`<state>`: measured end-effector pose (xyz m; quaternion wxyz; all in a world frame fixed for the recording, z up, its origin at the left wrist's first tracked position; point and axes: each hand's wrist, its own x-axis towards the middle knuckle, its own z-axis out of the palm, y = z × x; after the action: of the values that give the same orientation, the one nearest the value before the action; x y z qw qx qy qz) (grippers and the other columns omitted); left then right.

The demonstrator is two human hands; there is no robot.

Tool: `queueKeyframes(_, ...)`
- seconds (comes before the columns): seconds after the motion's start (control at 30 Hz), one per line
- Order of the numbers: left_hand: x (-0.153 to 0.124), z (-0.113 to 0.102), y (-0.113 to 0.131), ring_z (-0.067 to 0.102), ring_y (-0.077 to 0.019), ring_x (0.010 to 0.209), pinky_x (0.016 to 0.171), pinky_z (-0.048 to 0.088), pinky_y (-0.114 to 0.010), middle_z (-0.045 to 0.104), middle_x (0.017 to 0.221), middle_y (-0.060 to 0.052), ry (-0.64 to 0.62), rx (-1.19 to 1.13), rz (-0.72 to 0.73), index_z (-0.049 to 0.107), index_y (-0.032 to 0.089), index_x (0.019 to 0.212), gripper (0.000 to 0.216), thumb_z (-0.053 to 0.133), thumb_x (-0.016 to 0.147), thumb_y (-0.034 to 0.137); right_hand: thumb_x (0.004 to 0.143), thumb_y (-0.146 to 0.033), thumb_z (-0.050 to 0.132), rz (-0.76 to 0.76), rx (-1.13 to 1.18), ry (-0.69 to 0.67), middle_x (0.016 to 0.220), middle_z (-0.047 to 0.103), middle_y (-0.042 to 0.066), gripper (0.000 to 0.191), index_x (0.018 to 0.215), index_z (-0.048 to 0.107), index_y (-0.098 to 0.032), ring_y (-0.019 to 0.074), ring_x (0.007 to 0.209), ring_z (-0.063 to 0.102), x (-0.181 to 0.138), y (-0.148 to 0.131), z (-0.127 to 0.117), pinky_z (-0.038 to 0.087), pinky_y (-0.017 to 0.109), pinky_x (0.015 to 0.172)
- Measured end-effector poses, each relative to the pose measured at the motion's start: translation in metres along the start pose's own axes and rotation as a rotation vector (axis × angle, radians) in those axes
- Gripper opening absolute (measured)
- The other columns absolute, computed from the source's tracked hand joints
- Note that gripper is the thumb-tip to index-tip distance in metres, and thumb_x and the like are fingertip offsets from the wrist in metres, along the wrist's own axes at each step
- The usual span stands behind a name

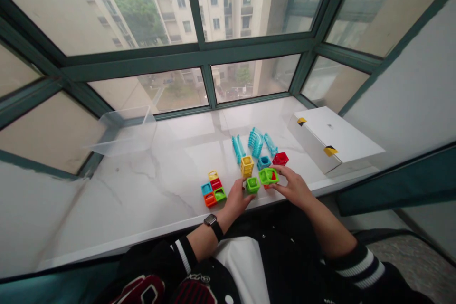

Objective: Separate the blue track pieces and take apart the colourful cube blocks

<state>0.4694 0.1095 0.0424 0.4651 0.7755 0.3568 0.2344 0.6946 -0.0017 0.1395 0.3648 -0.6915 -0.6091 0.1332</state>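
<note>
My left hand (237,200), with a dark watch on its wrist, is closed at the side of a green cube block (252,185), thumb in front and fingers behind. In my right hand (292,187) a wider green toy block (268,176) with rounded openings is pinched at its right end. Something red shows through that piece, and an orange bit peeps out below it. Behind my left hand stands a yellow block (247,166). A blue block (264,162) and a red block (280,158) lie just past the right hand.
Left of my hands sits a group of joined colored blocks (213,189). Light-blue ribbed track pieces (255,142) lie farther back. A clear plastic bin (130,135) stands at the left, a white box (337,135) at the right. Windows border the white sill (171,152).
</note>
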Motion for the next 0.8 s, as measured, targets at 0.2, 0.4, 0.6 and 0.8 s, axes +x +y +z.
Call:
queueKeyframes(0.2,0.002,0.005,-0.009,0.066,-0.0225,0.097,0.093,0.055,-0.042,0.070,0.119,-0.009,0.025,0.007,-0.024,0.062,0.020,0.129,0.052,0.081,0.080,0.018,0.084,-0.030,0.075,-0.003,-0.007,-0.019,0.133,0.069,0.009,0.054,0.137,0.062,-0.027,0.0309,0.123,0.065,0.004,0.001,0.006,0.052,0.050,0.107)
queueKeyframes(0.4,0.002,0.008,-0.016,0.066,-0.0229,0.102,0.094,0.054,-0.040,0.071,0.117,-0.008,0.029,-0.010,0.010,0.066,0.020,0.126,0.045,0.079,0.083,0.019,0.082,-0.025,0.076,-0.006,-0.026,-0.074,0.131,0.070,0.010,0.054,0.134,0.064,-0.026,0.0315,0.122,0.065,0.013,-0.007,0.014,0.051,0.051,0.108)
queueKeyframes(0.6,0.002,0.008,-0.017,0.066,-0.0227,0.102,0.094,0.053,-0.039,0.072,0.118,-0.008,0.031,-0.008,0.025,0.065,0.020,0.126,0.044,0.078,0.084,0.019,0.078,-0.020,0.080,-0.048,-0.069,-0.126,0.126,0.072,0.010,0.056,0.132,0.066,-0.025,0.0313,0.120,0.065,0.021,-0.010,0.023,0.051,0.052,0.107)
queueKeyframes(0.8,0.002,0.009,-0.019,0.065,-0.0234,0.102,0.094,0.054,-0.040,0.071,0.120,-0.009,0.029,0.003,0.035,0.065,0.020,0.126,0.045,0.078,0.083,0.019,0.077,-0.017,0.081,-0.072,-0.098,-0.164,0.127,0.072,0.011,0.060,0.134,0.065,-0.024,0.0313,0.121,0.066,0.027,-0.007,0.034,0.051,0.052,0.107)
